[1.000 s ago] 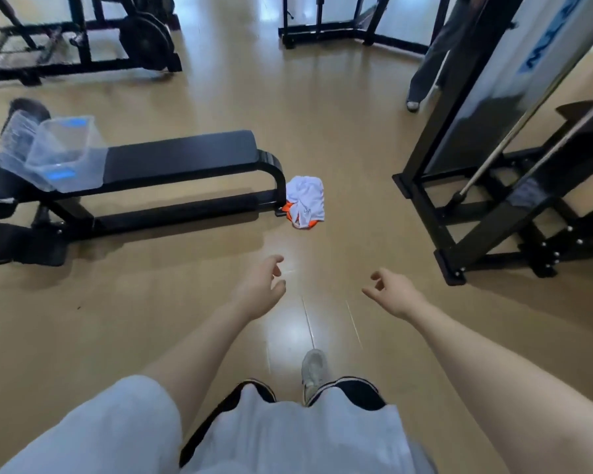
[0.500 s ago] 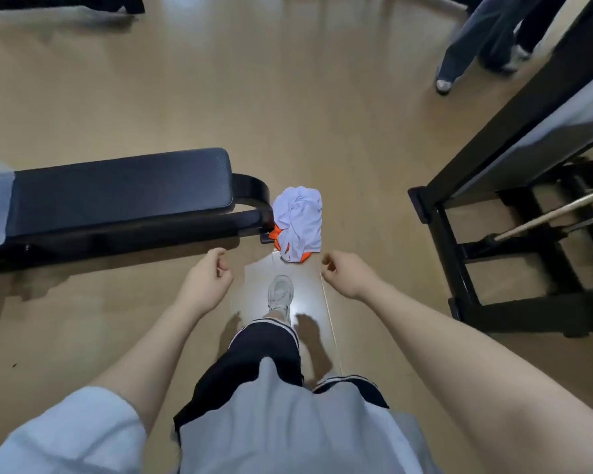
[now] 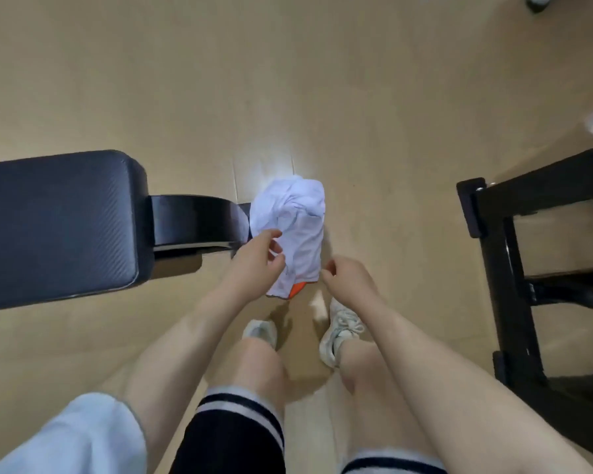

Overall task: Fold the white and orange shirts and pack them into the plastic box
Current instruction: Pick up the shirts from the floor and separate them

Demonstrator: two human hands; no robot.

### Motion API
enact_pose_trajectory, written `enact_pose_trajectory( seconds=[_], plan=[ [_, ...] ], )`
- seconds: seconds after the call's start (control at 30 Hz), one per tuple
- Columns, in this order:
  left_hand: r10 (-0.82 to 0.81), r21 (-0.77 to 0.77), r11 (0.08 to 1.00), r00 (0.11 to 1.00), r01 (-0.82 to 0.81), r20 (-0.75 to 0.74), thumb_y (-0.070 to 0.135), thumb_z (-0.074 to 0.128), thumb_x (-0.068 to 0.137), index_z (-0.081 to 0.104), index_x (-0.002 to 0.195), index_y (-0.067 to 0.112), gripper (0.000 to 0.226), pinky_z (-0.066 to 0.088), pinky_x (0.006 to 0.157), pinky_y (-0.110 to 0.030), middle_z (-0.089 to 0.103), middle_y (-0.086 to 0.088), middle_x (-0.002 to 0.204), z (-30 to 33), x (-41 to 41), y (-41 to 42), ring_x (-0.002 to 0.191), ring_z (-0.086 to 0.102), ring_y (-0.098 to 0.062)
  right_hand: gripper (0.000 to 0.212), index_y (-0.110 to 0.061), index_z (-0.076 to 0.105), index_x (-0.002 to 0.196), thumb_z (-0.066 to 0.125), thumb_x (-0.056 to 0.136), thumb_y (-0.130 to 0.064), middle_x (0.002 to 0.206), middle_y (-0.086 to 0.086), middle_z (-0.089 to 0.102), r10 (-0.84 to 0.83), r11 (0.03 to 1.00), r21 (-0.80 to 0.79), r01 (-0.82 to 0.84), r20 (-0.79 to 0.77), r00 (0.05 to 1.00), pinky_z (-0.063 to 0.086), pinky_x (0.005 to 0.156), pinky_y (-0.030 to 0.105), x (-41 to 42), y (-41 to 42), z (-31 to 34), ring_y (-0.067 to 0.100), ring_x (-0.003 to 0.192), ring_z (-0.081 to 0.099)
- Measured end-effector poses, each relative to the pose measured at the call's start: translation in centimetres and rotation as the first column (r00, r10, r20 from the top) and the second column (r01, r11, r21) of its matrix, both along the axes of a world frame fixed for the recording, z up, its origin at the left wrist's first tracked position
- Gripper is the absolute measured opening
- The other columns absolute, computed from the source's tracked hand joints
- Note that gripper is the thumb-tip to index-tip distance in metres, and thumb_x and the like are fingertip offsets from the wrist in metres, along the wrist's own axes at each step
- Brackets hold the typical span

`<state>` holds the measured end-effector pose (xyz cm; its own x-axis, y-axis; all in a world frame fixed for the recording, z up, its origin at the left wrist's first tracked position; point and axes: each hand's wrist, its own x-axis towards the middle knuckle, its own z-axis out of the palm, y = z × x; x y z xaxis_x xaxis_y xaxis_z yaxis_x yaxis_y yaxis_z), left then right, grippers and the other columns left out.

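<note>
Reaching for the crumpled shirts
Your left hand (image 3: 254, 258) hovers over the white shirt (image 3: 297, 230), fingers apart; your right hand (image 3: 344, 278) hangs beside it, loosely curled, empty.

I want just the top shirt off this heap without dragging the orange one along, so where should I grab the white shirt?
Probably the raised bunched folds near the top of the white shirt, pinched from above. It lies crumpled over the orange shirt, which shows only at the near edge, so avoid gripping there. The left hand is already over its left side; the right hand is beside the near corner.
</note>
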<state>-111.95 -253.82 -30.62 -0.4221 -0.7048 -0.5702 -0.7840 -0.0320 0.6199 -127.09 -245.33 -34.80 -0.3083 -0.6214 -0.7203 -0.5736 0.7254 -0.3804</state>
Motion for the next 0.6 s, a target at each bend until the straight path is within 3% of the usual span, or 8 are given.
enact_pose_trajectory(
  seconds=[0.1,0.2,0.3,0.37,0.47,0.6],
  plan=[
    [0.036,0.021,0.999,0.999,-0.036,-0.009,0.02,0.048,0.092,0.042,0.132,0.018,0.041,0.048,0.065,-0.018,0.057,0.003,0.112,-11.4,-2.9,-3.0,0.09,0.055,-0.013,0.016,-0.009,0.058,0.086,0.046,0.089,-0.019,0.107,0.018,0.062,0.076,0.997,-0.002,-0.076,0.004,0.997,0.041,0.068,0.032,-1.3,-4.1,-13.4,0.035,0.1,0.058],
    [0.03,-0.01,0.999,0.999,-0.03,0.016,0.015,0.047,0.092,0.043,0.132,0.016,0.04,0.039,0.071,-0.011,0.056,0.004,0.11,-20.8,-4.0,-5.6,0.092,0.052,-0.01,0.034,-0.007,0.052,0.117,0.048,0.092,-0.029,0.125,0.014,0.054,0.16,0.987,-0.019,-0.16,-0.017,0.987,0.045,0.086,0.038,-0.9,-6.3,-24.9,0.033,0.114,0.053],
    [0.023,-0.005,1.0,0.998,-0.023,0.051,0.014,0.047,0.092,0.043,0.133,0.016,0.041,0.034,0.076,-0.014,0.056,0.005,0.11,-27.3,-4.1,-7.0,0.092,0.051,-0.009,0.046,-0.009,0.048,0.117,0.051,0.089,-0.045,0.123,0.011,0.053,0.269,0.96,-0.043,-0.275,-0.118,0.956,0.042,0.084,0.038,0.6,-7.4,-32.2,0.029,0.113,0.053],
    [0.013,0.0,1.0,0.999,-0.013,0.05,0.014,0.048,0.092,0.045,0.132,0.015,0.04,0.034,0.075,-0.013,0.056,0.004,0.108,-30.0,-4.2,-7.6,0.09,0.052,-0.01,0.038,-0.008,0.05,0.112,0.049,0.091,-0.04,0.118,0.011,0.057,0.296,0.95,-0.046,-0.31,-0.192,0.936,0.04,0.085,0.038,1.5,-7.9,-34.9,0.029,0.112,0.052],
    [-0.021,-0.007,1.0,0.998,0.021,0.058,0.013,0.047,0.091,0.046,0.131,0.015,0.04,0.037,0.077,-0.016,0.056,0.007,0.106,-30.8,-3.8,-8.0,0.09,0.053,-0.011,0.018,-0.008,0.053,0.105,0.04,0.093,-0.012,0.113,0.012,0.06,0.344,0.935,-0.01,-0.354,-0.212,0.915,0.039,0.085,0.037,2.2,-8.3,-35.8,0.029,0.11,0.051],
    [-0.005,0.003,1.0,0.997,0.004,0.083,0.015,0.045,0.092,0.05,0.127,0.016,0.036,0.038,0.073,-0.015,0.059,0.005,0.109,-25.7,-3.0,-7.7,0.088,0.055,-0.01,0.01,-0.01,0.05,0.091,0.042,0.093,-0.015,0.103,0.012,0.06,0.215,0.964,-0.126,-0.234,-0.148,0.965,0.027,0.069,0.032,1.4,-8.2,-29.6,0.029,0.098,0.053]
  ],
)
